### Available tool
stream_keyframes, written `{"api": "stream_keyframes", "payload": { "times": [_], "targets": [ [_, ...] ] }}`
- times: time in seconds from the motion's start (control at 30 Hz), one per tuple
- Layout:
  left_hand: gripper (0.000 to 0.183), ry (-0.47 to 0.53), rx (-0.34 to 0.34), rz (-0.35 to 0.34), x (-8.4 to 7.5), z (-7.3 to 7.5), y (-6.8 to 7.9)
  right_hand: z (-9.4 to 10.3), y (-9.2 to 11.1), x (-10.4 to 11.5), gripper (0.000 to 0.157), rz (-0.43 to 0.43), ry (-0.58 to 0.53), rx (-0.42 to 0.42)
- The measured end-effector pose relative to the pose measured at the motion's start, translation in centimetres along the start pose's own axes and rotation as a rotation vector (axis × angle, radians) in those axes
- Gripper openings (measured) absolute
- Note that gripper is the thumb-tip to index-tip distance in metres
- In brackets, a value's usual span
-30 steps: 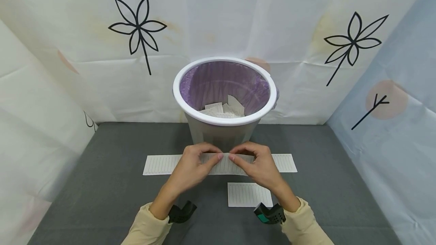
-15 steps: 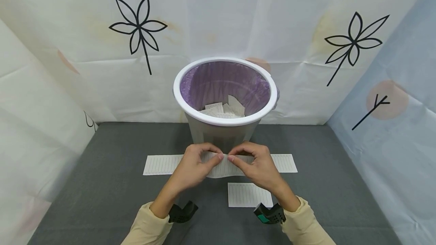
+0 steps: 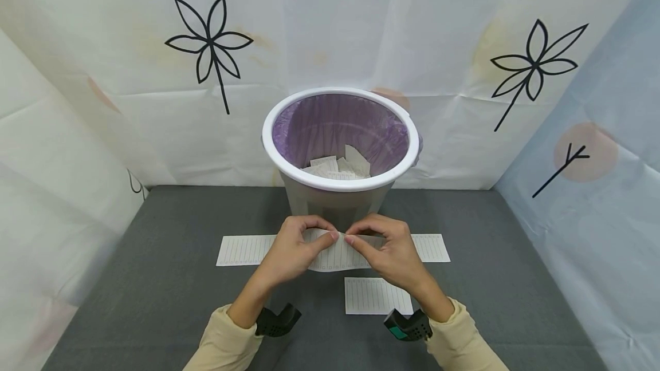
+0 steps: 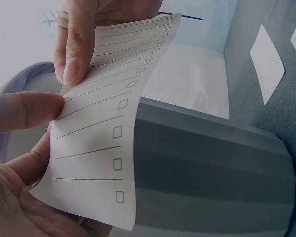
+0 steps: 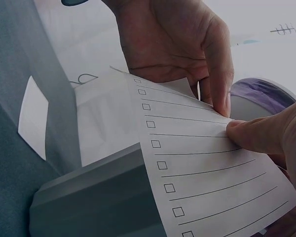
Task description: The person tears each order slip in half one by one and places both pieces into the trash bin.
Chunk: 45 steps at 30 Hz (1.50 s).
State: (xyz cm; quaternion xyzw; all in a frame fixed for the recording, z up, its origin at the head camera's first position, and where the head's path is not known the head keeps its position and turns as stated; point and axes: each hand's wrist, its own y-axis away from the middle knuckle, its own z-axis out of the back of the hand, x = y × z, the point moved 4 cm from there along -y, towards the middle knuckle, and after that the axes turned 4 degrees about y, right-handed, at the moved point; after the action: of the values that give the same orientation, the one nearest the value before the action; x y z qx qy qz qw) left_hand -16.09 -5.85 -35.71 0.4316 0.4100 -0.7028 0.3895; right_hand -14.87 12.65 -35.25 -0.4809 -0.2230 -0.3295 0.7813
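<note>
A lined sheet of paper (image 3: 340, 253) with a row of small checkboxes along one edge is held up between both hands, in front of a wastebasket. My left hand (image 3: 299, 248) pinches its top edge between thumb and index finger, left of the middle. Close beside it, my right hand (image 3: 389, 248) pinches the same edge. Both thumbs (image 5: 254, 134) lie on the lined side. The sheet bows, and its lower edge hangs free in the left wrist view. Behind the hands stands the grey wastebasket (image 3: 340, 186) with a white rim and purple liner.
Similar paper pieces lie on the grey table (image 3: 170, 302): one at left (image 3: 244, 249), one at right (image 3: 431, 248), one in front (image 3: 373, 295). Several paper scraps (image 3: 340, 168) are in the wastebasket. Patterned cloth (image 3: 448, 147) hangs behind and at both sides.
The held sheet has gone from nearly flat to bowed, its lower edge now curving toward the camera. The hands have barely shifted, and the other papers and wastebasket stay put.
</note>
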Motion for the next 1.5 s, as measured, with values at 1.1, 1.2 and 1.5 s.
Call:
{"api": "stream_keyframes", "payload": {
  "times": [1.1, 1.2, 1.5],
  "targets": [
    [0.008, -0.012, -0.152, 0.065, 3.5, 3.4, 0.8, 4.4, 0.8, -0.1, 0.016, -0.086, -0.068, -0.239],
    [0.009, -0.035, -0.173, 0.097, 3.8, 4.0, 1.2, 5.0, 0.9, -0.1, 0.014, -0.092, -0.060, -0.252],
    [0.012, -0.028, -0.208, 0.096, 2.3, 5.5, 2.4, 6.8, 0.5, 0.5, 0.020, -0.016, -0.082, -0.275]
  ]
}}
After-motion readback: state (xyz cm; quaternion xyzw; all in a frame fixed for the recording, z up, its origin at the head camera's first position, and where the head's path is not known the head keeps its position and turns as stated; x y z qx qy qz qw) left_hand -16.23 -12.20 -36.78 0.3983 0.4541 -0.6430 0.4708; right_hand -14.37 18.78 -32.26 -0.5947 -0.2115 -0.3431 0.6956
